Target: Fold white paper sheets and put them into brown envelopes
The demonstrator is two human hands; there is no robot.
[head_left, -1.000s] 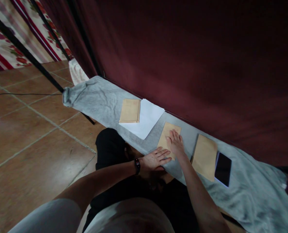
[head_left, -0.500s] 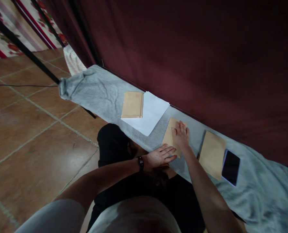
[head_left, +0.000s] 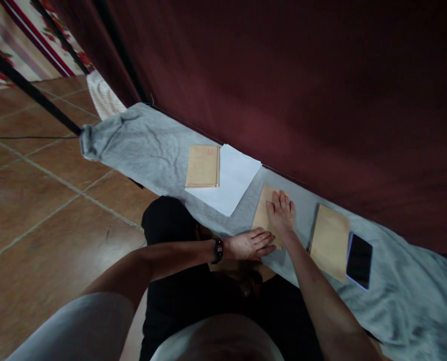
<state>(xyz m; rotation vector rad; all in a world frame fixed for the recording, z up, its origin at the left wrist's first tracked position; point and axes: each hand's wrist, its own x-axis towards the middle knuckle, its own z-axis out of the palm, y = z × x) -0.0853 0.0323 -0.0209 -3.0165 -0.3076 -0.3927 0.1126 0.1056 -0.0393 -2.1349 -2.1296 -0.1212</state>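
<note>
A brown paper envelope (head_left: 261,216) lies flat on the grey cloth in front of me, partly covered by both hands. My left hand (head_left: 248,244), with a dark band at the wrist, rests on its near end, fingers stretched out. Flat across its upper right part lies my right hand (head_left: 281,213), fingers extended. To the left, a stack of brown envelopes (head_left: 202,166) sits on white paper sheets (head_left: 235,175). Another brown envelope pile (head_left: 329,241) lies to the right of my right hand.
A smartphone (head_left: 359,260) with a dark screen lies beside the right pile. Grey cloth (head_left: 140,145) covers the narrow bench, bunched at both ends. Behind it hangs a dark red curtain (head_left: 283,80). A black pole (head_left: 31,87) slants down at the left above the tiled floor (head_left: 57,215).
The view has shifted slightly, so the bench's left end sits further left. Both hands stay flat on the envelope, in nearly the same place.
</note>
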